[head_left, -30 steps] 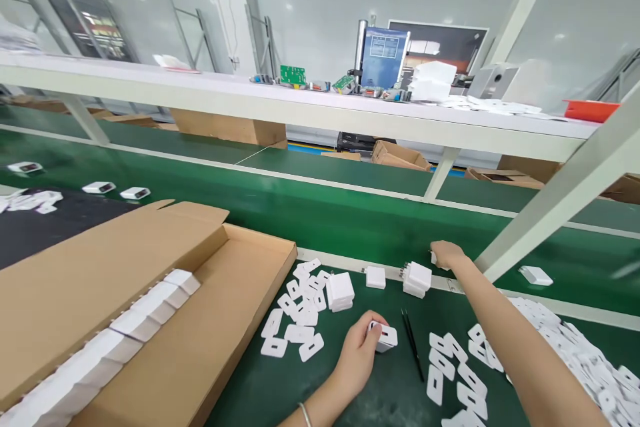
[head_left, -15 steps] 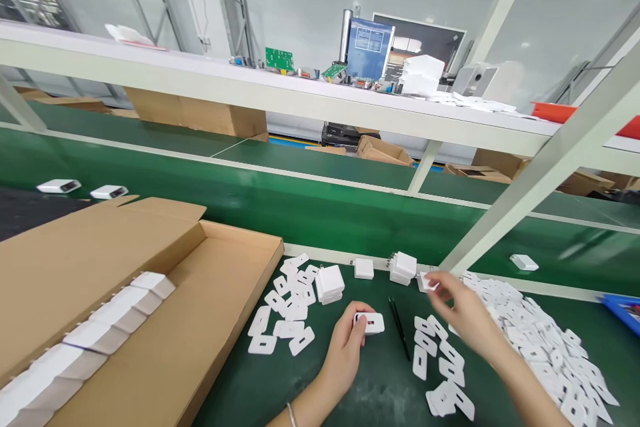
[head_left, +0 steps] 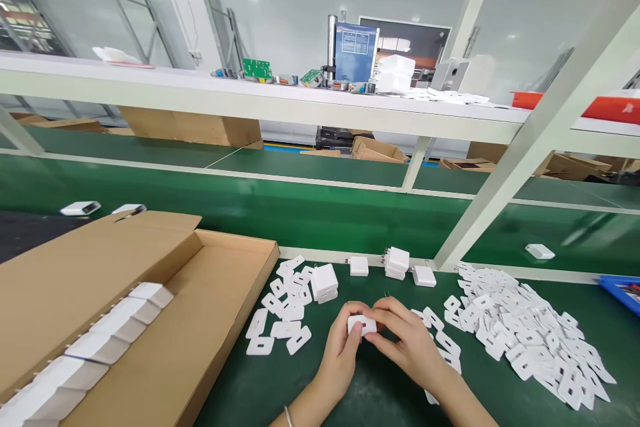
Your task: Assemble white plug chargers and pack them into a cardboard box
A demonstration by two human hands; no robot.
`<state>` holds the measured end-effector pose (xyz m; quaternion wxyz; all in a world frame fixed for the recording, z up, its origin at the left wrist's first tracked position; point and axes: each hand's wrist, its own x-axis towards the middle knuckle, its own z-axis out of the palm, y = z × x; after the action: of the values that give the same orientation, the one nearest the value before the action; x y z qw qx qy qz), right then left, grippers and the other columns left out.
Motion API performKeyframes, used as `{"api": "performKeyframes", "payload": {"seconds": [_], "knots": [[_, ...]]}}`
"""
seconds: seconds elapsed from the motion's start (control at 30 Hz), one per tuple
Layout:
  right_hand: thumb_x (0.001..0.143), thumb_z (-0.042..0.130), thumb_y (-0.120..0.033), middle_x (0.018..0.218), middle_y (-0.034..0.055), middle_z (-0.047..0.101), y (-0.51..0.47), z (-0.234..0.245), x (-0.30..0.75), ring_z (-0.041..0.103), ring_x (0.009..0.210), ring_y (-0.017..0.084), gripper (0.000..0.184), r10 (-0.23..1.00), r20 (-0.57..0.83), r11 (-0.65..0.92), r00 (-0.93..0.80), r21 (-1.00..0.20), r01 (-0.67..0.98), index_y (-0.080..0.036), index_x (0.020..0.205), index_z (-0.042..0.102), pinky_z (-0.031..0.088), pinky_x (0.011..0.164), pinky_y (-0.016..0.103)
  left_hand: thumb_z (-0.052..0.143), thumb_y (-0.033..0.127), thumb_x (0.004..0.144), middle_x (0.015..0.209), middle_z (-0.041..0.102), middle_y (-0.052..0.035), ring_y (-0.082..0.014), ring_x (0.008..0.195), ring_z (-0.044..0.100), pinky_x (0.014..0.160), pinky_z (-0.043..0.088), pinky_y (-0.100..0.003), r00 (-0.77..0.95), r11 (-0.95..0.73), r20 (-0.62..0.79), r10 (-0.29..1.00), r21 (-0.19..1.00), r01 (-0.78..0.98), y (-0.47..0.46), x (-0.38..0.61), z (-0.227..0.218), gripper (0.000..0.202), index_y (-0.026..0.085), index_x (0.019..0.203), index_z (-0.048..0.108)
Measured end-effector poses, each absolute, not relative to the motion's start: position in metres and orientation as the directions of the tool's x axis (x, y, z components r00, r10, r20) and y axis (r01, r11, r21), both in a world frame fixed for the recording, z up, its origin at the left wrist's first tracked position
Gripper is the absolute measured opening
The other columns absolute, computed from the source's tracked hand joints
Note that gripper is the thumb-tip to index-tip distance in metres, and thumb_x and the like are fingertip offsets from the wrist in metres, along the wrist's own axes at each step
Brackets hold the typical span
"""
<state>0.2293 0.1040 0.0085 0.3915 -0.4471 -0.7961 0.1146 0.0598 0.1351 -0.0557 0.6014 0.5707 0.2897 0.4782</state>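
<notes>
A white charger (head_left: 361, 325) with a small dark slot in its end face is held in the fingers of my left hand (head_left: 341, 347). My right hand (head_left: 407, 340) is at the charger's right end, its thumb and fingers closed around that end. Left of my hands lie scattered white face plates with slots (head_left: 291, 310), beside a stack of white chargers (head_left: 325, 282). More plates (head_left: 449, 345) lie partly hidden behind my right hand. Along the back edge stand a single charger (head_left: 359, 266), a small charger stack (head_left: 397, 262) and another charger (head_left: 424, 275).
To the left is an open cardboard box (head_left: 240, 300) with a row of white chargers (head_left: 107, 337) inside. A large heap of white plates (head_left: 530, 333) spreads on the right, near a blue tray (head_left: 623, 290). A slanted white post (head_left: 520, 147) rises behind the bench.
My right hand has come from the charger at the back edge to the one in my left hand; the back charger remains. The tweezers are now mostly hidden behind my right hand. The view has shifted slightly.
</notes>
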Motion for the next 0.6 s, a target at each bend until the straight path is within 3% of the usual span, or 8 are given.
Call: {"api": "performKeyframes", "payload": {"seconds": [0.13, 0.27, 0.33, 0.4, 0.5, 0.6], "knots": [[0.103, 0.063, -0.027, 0.110, 0.0080, 0.067, 0.108, -0.004, 0.229, 0.069, 0.093, 0.021, 0.025, 0.767, 0.568, 0.608, -0.298, -0.497, 0.619, -0.030, 0.128, 0.068, 0.059, 0.077, 0.033, 0.046, 0.050, 0.108, 0.111, 0.065, -0.0067, -0.0222, 0.097, 0.061, 0.088, 0.049, -0.033, 0.362, -0.117, 0.201, 0.910, 0.964, -0.241, 0.139, 0.060, -0.057, 0.033, 0.023, 0.112, 0.065], [0.104, 0.058, -0.042, 0.103, 0.0057, 0.063, 0.103, -0.013, 0.225, 0.065, 0.084, 0.020, 0.031, 0.892, 0.437, 0.414, -0.116, -0.687, 0.598, -0.030, 0.132, 0.064, 0.055, 0.069, 0.031, 0.044, 0.045, 0.109, 0.121, 0.061, -0.0088, -0.0260, 0.116, 0.058, 0.103, 0.046, -0.038, 0.365, -0.162, 0.251, 0.897, 0.953, -0.257, 0.137, 0.058, -0.058, 0.030, 0.024, 0.117, 0.064], [0.108, 0.048, -0.050, 0.094, 0.0028, 0.062, 0.098, -0.016, 0.219, 0.062, 0.077, 0.019, 0.038, 0.950, 0.311, 0.269, -0.010, -0.803, 0.532, -0.028, 0.138, 0.056, 0.052, 0.067, 0.031, 0.039, 0.044, 0.111, 0.128, 0.057, -0.0100, -0.0274, 0.125, 0.053, 0.108, 0.043, -0.040, 0.378, -0.225, 0.302, 0.875, 0.945, -0.236, 0.132, 0.056, -0.060, 0.031, 0.025, 0.120, 0.062], [0.111, 0.035, -0.051, 0.091, 0.0016, 0.064, 0.093, -0.018, 0.213, 0.062, 0.078, 0.019, 0.040, 0.978, 0.207, 0.194, -0.014, -0.888, 0.418, -0.027, 0.135, 0.055, 0.052, 0.072, 0.032, 0.035, 0.043, 0.111, 0.132, 0.051, -0.0108, -0.0280, 0.129, 0.050, 0.110, 0.042, -0.042, 0.410, -0.292, 0.347, 0.843, 0.937, -0.192, 0.128, 0.053, -0.062, 0.033, 0.027, 0.122, 0.061], [0.111, 0.033, -0.053, 0.099, 0.0030, 0.068, 0.091, -0.020, 0.206, 0.063, 0.085, 0.020, 0.041, 0.983, 0.167, 0.181, -0.071, -0.940, 0.291, -0.027, 0.125, 0.060, 0.051, 0.079, 0.033, 0.030, 0.045, 0.112, 0.137, 0.046, -0.0114, -0.0281, 0.128, 0.049, 0.110, 0.043, -0.045, 0.461, -0.341, 0.361, 0.810, 0.931, -0.129, 0.124, 0.049, -0.062, 0.036, 0.028, 0.128, 0.058], [0.109, 0.039, -0.055, 0.095, 0.0025, 0.068, 0.091, -0.023, 0.206, 0.061, 0.080, 0.020, 0.039, 0.982, 0.183, 0.188, -0.042, -0.944, 0.271, -0.026, 0.122, 0.062, 0.050, 0.079, 0.032, 0.028, 0.048, 0.111, 0.146, 0.039, -0.0125, -0.0291, 0.132, 0.047, 0.111, 0.043, -0.047, 0.496, -0.325, 0.316, 0.809, 0.943, -0.071, 0.126, 0.048, -0.059, 0.042, 0.030, 0.139, 0.054]]}}
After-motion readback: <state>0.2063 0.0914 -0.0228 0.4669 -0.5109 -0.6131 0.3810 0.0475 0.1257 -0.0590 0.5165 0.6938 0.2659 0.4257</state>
